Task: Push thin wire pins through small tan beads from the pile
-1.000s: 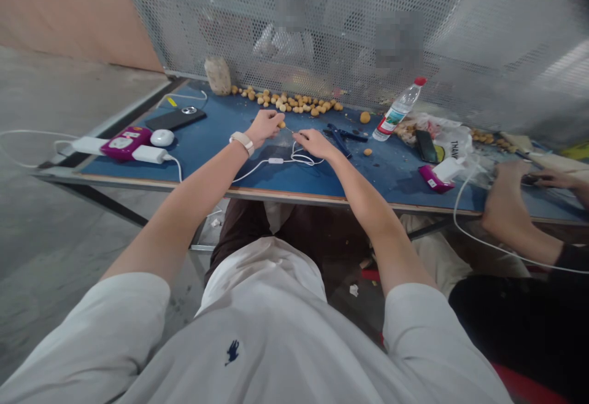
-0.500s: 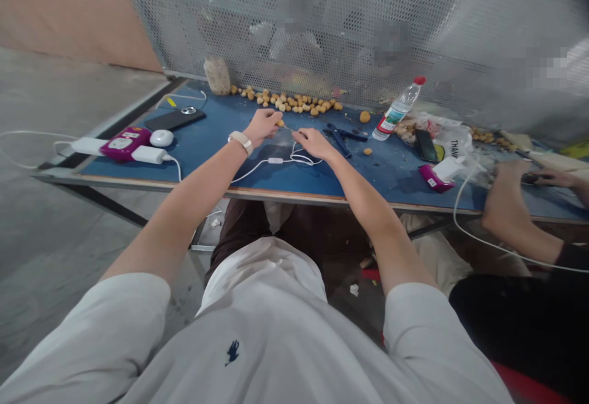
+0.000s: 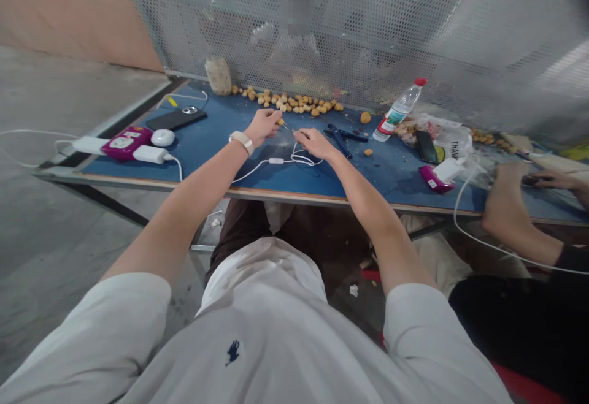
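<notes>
Yellow-orange nugget [image 3: 280, 122], small and partly hidden, sits pinched in the fingers of the left hand [image 3: 263, 125] over the blue counter [image 3: 285, 180]. The right hand [image 3: 313, 141], at 4 o'clock from it, grips a thin tool [image 3: 289, 127] aimed toward 10 o'clock; contact is unclear. At 6 o'clock, blue surface and a white cable [image 3: 276, 160] precede the front edge; pliers [image 3: 339, 141] lie toward 3 o'clock.
</notes>
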A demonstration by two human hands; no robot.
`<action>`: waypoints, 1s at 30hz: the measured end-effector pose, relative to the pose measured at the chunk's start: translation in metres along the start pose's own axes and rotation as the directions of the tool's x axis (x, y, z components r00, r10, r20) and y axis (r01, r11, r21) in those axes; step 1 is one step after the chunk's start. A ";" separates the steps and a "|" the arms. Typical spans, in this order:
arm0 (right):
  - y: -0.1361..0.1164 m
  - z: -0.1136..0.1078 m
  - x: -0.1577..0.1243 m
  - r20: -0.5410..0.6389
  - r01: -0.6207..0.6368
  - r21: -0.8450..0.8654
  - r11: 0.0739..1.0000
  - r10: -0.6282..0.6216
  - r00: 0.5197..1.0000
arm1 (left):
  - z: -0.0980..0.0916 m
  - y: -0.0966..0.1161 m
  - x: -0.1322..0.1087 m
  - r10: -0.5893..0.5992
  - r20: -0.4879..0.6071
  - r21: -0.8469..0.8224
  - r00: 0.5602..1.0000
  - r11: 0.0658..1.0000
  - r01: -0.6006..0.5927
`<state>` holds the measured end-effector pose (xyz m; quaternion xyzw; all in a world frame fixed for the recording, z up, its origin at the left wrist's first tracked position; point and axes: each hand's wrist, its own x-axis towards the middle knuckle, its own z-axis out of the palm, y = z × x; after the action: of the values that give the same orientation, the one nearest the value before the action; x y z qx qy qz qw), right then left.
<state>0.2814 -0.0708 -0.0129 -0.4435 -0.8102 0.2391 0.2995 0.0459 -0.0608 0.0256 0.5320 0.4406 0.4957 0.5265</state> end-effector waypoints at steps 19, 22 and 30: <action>-0.012 0.003 -0.003 0.005 -0.066 0.068 0.996 0.066 0.998 | 0.001 0.000 -0.003 0.002 0.045 -0.022 0.999 1.000 -0.001; -0.013 0.002 -0.004 0.009 -0.066 0.072 0.995 0.066 0.998 | 0.003 0.003 -0.008 -0.008 0.042 -0.005 0.999 1.000 0.009; -0.014 0.001 -0.005 0.017 -0.080 0.078 0.994 0.078 0.997 | 0.003 0.002 -0.007 0.006 0.054 -0.019 0.999 1.000 -0.005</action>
<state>0.2746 -0.0823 -0.0061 -0.4614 -0.7842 0.2855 0.3011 0.0481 -0.0686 0.0275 0.5413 0.4202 0.4868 0.5417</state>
